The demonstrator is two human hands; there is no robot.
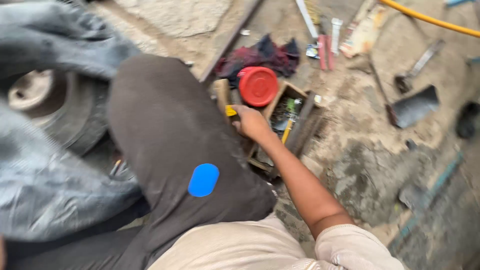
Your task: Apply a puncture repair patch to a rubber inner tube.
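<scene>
My right hand (251, 122) reaches forward past my bent knee (165, 115) into a wooden tool box (292, 92) on the ground. Its fingers are closed on a small yellow object (230, 111), likely a tool handle. A red round lid (258, 86) lies at the box's far end. Inside the box are several tools, one with a yellow shaft (287, 131). My left hand is out of view.
A tyre with a metal rim (45, 107) lies at the left under a grey rubber tube (45, 45). Dark red cloth (265, 55), a red-handled tool (325, 50), a trowel-like blade (412, 107) and a yellow hose (430, 20) lie on the dirty concrete ground.
</scene>
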